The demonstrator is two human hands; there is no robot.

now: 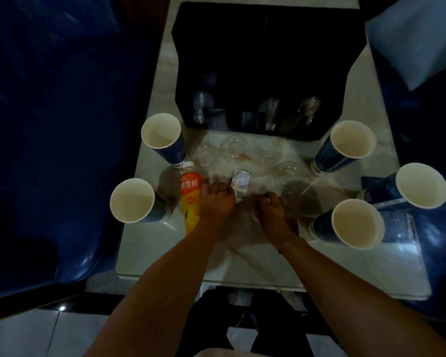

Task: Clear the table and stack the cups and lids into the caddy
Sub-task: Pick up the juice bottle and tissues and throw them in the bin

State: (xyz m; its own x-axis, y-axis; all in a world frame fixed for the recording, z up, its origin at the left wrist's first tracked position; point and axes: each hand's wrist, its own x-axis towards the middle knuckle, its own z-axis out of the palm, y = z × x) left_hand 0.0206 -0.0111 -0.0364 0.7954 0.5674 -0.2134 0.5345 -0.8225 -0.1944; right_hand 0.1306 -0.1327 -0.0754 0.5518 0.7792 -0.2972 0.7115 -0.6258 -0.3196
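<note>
Several blue paper cups stand open around the white table [150, 253], for instance one cup [131, 200] at the left and another cup [357, 222] at the right. Several clear dome lids [234, 148] lie in front of the black caddy [258, 47], whose front slots hold clear cups [268, 114]. My left hand [216, 204] is curled at the table's middle, fingertips on the lower edge of a small white packet [240, 180]. My right hand [276, 212] is curled beside it, with a bit of white scrap showing at the thumb.
An orange juice bottle [189, 199] sits just left of my left hand, cap pointing away. A blue printed card [399, 222] lies under the right-hand cups. Dark blue chairs [49, 124] flank the table, and a pale cushion [417, 39] sits at the top right.
</note>
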